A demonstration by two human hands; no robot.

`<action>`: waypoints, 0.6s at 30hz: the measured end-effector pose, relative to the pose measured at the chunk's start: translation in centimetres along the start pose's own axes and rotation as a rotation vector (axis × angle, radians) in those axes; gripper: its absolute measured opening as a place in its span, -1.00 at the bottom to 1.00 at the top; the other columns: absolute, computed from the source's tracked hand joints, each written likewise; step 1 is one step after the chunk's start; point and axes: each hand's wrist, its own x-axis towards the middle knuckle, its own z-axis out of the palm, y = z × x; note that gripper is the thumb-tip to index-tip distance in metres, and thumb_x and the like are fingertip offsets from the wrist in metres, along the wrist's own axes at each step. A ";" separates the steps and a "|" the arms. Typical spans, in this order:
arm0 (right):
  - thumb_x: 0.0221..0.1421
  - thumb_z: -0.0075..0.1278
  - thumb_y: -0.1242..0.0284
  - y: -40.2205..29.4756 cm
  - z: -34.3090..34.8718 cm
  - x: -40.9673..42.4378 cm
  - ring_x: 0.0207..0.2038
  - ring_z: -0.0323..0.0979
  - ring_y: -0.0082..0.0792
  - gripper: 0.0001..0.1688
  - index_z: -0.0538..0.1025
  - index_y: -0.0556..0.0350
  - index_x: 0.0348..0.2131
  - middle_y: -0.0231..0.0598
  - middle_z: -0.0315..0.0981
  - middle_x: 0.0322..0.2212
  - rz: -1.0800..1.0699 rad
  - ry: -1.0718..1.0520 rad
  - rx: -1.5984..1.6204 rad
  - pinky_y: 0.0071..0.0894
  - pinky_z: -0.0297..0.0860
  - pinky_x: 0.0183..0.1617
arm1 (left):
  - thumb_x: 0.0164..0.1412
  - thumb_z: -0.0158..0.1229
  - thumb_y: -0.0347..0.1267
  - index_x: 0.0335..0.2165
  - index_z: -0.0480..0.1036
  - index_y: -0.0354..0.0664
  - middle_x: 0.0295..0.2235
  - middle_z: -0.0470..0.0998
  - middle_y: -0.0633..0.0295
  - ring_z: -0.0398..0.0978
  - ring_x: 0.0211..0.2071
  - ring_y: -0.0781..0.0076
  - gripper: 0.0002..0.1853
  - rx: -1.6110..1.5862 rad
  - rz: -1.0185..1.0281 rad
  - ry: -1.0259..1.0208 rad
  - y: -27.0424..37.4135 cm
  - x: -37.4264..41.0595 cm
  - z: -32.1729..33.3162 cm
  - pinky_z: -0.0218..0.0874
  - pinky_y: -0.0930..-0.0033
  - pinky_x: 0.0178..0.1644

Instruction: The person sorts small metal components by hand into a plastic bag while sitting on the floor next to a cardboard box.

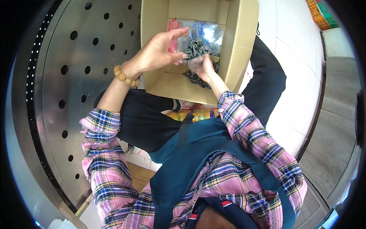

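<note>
A clear plastic zip bag (211, 38) with a red edge and blue print holds dark, crinkled dried pieces (196, 49), perhaps dried fungus. My left hand (163, 51), with a wooden bead bracelet at the wrist, has its thumb and fingers spread at the bag's side and touches it; whether it grips the plastic is hard to tell. From below, my right hand (204, 67) holds the bag's lower part. Under both hands stands an open cardboard box (240, 37). More of the same dark pieces (197, 78) lie loose in it, partly hidden by my right hand and the bag.
A perforated metal panel (77, 86) stands close on the left. My legs are on both sides of the box. Yellow printed packages (200, 114) lie below its near edge. White floor tiles (288, 86) run along the right, with orange and green crates (321, 15) at the upper right.
</note>
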 end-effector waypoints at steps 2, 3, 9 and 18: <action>0.16 -0.47 -0.23 -0.8 1.9 -1.5 -0.21 0.38 -0.38 -0.25 0.32 0.01 -0.11 -0.33 0.38 -0.23 -0.036 -0.012 0.064 -0.22 0.35 -0.11 | 0.12 0.18 -0.41 0.15 0.16 -0.18 -0.08 0.46 0.21 0.42 -0.49 0.73 -0.37 -0.036 0.080 0.028 -0.8 -0.4 1.2 0.39 0.59 -0.39; 0.17 -0.45 -0.21 -1.2 2.1 -2.0 -0.27 0.39 -0.41 -0.29 0.40 -0.03 -0.21 -0.39 0.42 -0.33 -0.056 -0.012 0.087 -0.26 0.38 -0.17 | 0.15 0.15 -0.38 0.13 0.19 -0.18 -0.07 0.45 0.20 0.43 -0.49 0.72 -0.41 -0.071 0.092 0.037 -0.1 -0.3 1.3 0.38 0.60 -0.39; 0.09 -0.34 -0.26 -0.3 -1.2 0.1 -0.24 0.40 -0.39 -0.23 0.36 -0.07 -0.05 -0.39 0.43 -0.23 -0.082 -0.146 0.125 -0.30 0.39 -0.23 | 0.32 -0.25 -0.02 0.01 0.34 -0.19 -0.07 0.46 0.13 0.49 -0.38 0.54 -0.46 -0.552 0.119 0.810 0.1 -0.8 3.7 0.31 0.40 -0.10; 0.12 -0.41 -0.27 1.1 2.5 -4.3 0.22 -0.02 -0.30 0.01 -0.08 0.07 0.25 -0.15 -0.01 0.19 -0.239 -0.137 -0.329 -0.28 0.00 0.25 | 0.22 -0.41 0.23 0.14 0.16 -0.18 0.10 0.24 0.22 0.26 0.08 0.35 -0.19 -1.153 -0.032 0.720 -13.9 2.8 14.7 0.10 0.34 0.15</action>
